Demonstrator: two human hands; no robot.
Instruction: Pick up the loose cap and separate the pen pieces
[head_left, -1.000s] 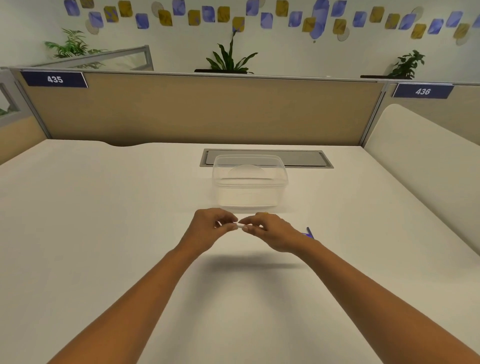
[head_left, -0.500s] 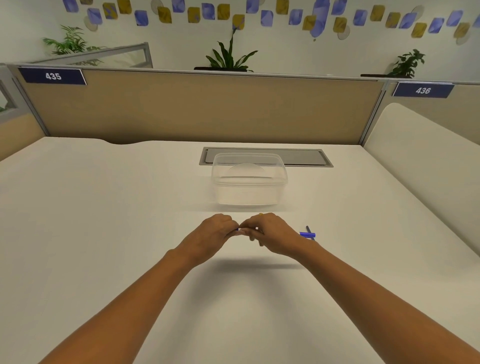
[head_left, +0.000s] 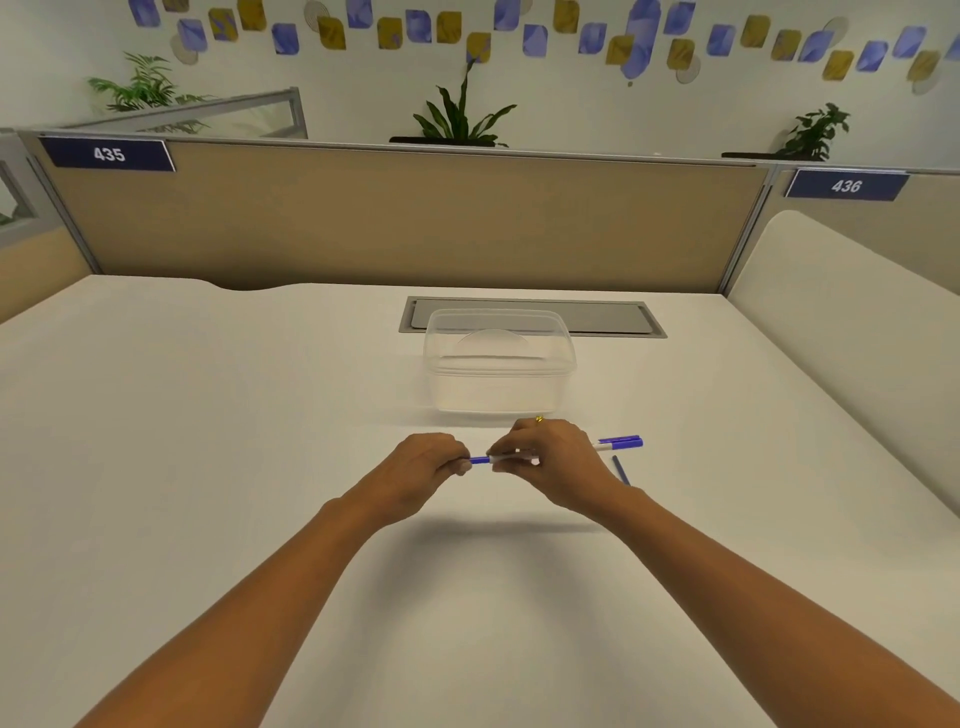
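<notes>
**Pen drawn apart between the hands**

Since the earlier frames the hands have separated a little, baring a blue piece between them. Left hand pinches that blue end; right hand grips the white pen, above the table. More pens lie just right. Box behind sits lidded; nothing looks stowed yet.

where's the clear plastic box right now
In the head view the clear plastic box stands on the white desk at centre, just beyond the two hands, left hand and right hand, and in front of the grey cable hatch.
</notes>
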